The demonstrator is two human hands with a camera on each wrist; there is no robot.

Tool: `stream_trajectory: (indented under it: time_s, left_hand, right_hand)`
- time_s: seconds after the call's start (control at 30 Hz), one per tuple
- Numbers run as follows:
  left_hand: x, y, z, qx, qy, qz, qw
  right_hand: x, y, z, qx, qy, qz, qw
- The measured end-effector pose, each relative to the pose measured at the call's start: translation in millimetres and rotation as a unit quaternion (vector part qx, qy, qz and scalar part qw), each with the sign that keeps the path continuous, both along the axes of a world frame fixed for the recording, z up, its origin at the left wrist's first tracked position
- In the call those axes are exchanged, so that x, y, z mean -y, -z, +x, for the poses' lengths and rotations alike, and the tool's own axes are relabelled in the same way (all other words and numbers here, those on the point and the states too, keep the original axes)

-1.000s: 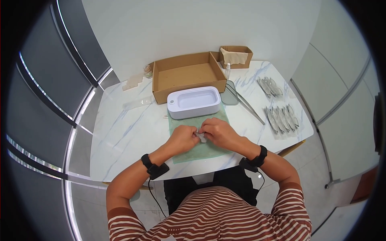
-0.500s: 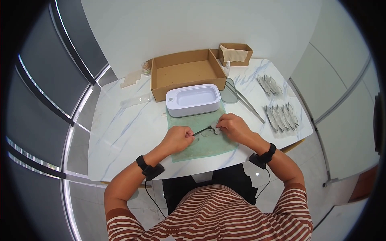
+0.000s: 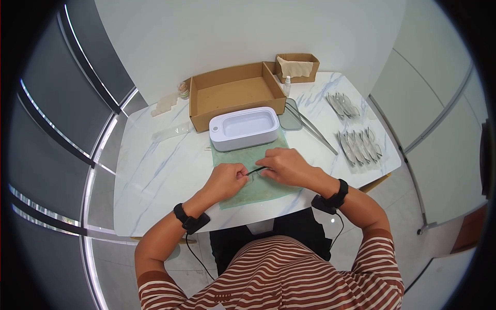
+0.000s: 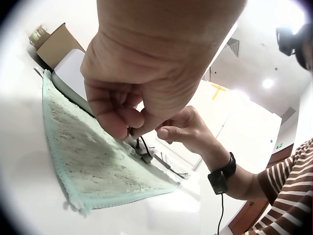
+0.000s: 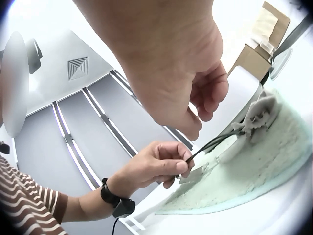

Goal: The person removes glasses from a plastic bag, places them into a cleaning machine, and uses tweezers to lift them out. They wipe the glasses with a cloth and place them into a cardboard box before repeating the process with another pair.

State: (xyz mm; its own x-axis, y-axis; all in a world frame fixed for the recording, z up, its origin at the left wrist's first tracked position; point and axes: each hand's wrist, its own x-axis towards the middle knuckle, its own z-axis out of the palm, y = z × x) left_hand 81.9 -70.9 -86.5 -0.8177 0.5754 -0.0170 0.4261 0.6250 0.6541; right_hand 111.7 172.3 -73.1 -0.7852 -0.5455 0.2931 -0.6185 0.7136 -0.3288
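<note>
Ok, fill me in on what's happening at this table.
A person is handling what looks like a pair of dark-framed glasses over a green towel. Their left hand pinches one end; the right hand is close by, its grip unclear. A crumpled grey cloth shows at the other end. A white basin sits just beyond, and more glasses lie in two groups at the right.

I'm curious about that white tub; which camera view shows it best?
The head view: it shows the white tub whole, hollow and round button included. The left wrist view shows just part, behind the left hand; the right wrist view also just part, behind the right hand.
</note>
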Motion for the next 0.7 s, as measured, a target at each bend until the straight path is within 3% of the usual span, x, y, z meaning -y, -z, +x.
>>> stream_trajectory:
  time_s: [0.1, 0.27, 0.47, 0.57, 0.7]
  left_hand:
    - [-1, -4, 3, 0.001, 0.005, 0.001, 1.000]
    - [15, 4, 0, 0.045, 0.008, 0.038, 0.998]
    - [31, -3, 2, -0.045, 0.039, 0.000, 0.998]
    - [38, -8, 2, -0.060, 0.024, -0.008, 0.998]
    - [45, -18, 3, -0.038, -0.004, 0.051, 0.998]
  right_hand:
    - [4, 18, -10, 0.013, -0.024, 0.000, 1.000]
    - [7, 10, -15, 0.085, -0.029, -0.054, 0.995]
    - [-5, 7, -18, 0.145, 0.040, -0.168, 0.974]
    - [-18, 10, -22, 0.159, 0.093, -0.233, 0.955]
    - [-32, 11, -26, 0.266, 0.143, -0.329, 0.895]
